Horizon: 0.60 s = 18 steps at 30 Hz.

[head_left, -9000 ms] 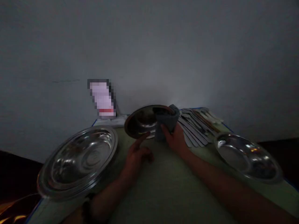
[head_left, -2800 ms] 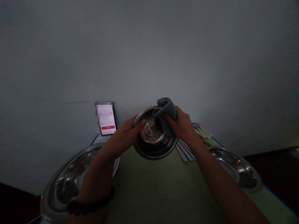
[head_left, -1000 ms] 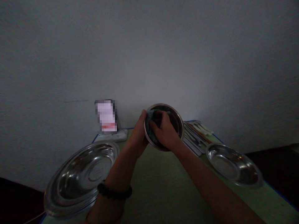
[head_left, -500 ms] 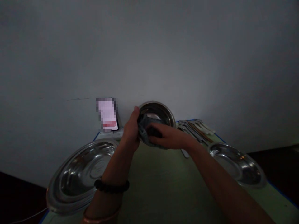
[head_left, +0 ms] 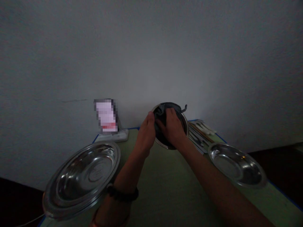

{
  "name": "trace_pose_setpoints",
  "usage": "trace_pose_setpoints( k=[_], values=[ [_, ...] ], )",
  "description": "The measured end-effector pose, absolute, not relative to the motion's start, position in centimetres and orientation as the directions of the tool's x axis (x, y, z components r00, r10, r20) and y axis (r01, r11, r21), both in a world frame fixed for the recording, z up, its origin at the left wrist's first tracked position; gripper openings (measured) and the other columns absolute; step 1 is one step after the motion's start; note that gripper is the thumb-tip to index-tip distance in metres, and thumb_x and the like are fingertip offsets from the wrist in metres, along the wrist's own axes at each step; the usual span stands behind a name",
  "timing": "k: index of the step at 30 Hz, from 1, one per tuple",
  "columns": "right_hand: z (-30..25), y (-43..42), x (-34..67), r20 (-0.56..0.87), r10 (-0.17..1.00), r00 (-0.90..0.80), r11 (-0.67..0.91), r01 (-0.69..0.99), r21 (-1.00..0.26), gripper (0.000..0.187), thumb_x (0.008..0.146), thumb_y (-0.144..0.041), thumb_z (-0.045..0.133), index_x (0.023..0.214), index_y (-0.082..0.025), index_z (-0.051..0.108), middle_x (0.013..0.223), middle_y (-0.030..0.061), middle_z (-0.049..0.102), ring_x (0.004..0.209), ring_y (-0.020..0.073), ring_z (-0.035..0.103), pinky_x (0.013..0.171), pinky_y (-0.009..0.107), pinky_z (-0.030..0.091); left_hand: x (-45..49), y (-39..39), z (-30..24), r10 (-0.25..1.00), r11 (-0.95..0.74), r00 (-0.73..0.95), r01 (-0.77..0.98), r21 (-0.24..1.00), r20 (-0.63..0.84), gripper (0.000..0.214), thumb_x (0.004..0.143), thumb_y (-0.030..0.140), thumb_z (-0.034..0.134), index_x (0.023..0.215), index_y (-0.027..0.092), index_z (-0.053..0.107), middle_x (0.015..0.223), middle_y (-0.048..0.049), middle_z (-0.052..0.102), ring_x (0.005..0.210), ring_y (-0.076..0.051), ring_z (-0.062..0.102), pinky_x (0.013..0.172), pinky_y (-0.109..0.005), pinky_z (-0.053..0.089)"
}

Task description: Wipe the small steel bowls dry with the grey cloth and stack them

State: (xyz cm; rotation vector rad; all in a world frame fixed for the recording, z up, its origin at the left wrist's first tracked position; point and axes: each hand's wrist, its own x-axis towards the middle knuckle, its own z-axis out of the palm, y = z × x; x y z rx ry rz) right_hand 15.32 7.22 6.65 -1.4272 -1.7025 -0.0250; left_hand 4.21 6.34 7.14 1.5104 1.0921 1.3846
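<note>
A round stainless steel bowl [head_left: 187, 128] is held up above the far part of the table, its mouth tilted toward me. My left hand [head_left: 147, 134] grips the bowl's left rim, thumb on top and the other fingers hidden behind it. Inside the bowl, my right hand [head_left: 172, 127] presses a dark grey cloth [head_left: 171, 105] against the upper inner wall. Part of the cloth hangs over the top rim, and one corner sticks out to the right. The right fingertips are partly sunk in the cloth.
Large stacked metal basins [head_left: 82, 176] stand at the left, a smaller metal basin [head_left: 236, 164] at the right. Cutlery and chopsticks [head_left: 201, 134] lie behind the right basin. A lit phone [head_left: 106, 116] leans on a white stand [head_left: 113, 135] near the wall [head_left: 151, 56].
Both hands and the bowl have shifted to the right. My right hand has carried the cloth from the bowl's lower left up to its top rim.
</note>
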Motion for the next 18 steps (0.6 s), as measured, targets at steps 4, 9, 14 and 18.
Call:
trace_pose_setpoints(
  k=[4,9,14,18],
  values=[
    [6.7,6.8,14.4,0.595,0.787,-0.161,0.562,0.584,-0.586,0.016,0.089,-0.025,0.053,0.1,-0.014,0.055,0.1,0.0113,0.066,0.095,0.022,0.062,0.087,0.037,0.047,3.4,7.1,7.5,0.955,-0.286,-0.055,0.078,0.955,0.291,0.056,0.092,0.059,0.032,0.115,0.019,0.064,0.133,-0.0105,0.06,0.13,-0.026,0.047,0.112,-0.043,0.03],
    [7.1,6.2,14.7,0.438,0.766,-0.47,0.631,0.425,-0.648,0.014,0.086,-0.02,0.056,0.097,-0.015,0.061,0.092,0.006,0.07,0.083,0.016,0.064,0.077,0.029,0.047,1.9,7.4,8.1,0.906,-0.392,-0.108,0.156,0.907,0.41,0.048,0.092,0.052,0.04,0.123,0.021,0.06,0.132,-0.009,0.061,0.125,-0.025,0.051,0.109,-0.043,0.034],
    [7.4,5.9,15.5,0.304,0.783,-0.543,0.615,0.603,-0.508,0.019,0.086,-0.021,0.056,0.101,-0.012,0.064,0.097,0.0106,0.071,0.088,0.0198,0.065,0.077,0.031,0.046,1.7,7.1,8.2,0.887,-0.441,-0.048,0.213,0.872,0.46,0.045,0.091,0.049,0.043,0.117,0.019,0.064,0.122,-0.0093,0.067,0.114,-0.025,0.059,0.102,-0.041,0.04],
    [7.1,5.4,15.7,0.159,0.891,-0.425,0.452,0.867,-0.21,0.025,0.085,-0.015,0.05,0.105,-0.008,0.064,0.107,0.0202,0.069,0.096,0.0284,0.065,0.08,0.037,0.046,1.8,7.4,7.9,0.869,-0.461,-0.004,0.358,0.812,0.495,0.037,0.088,0.038,0.05,0.111,0.016,0.068,0.115,-0.0111,0.069,0.112,-0.026,0.059,0.102,-0.042,0.039]
  ],
)
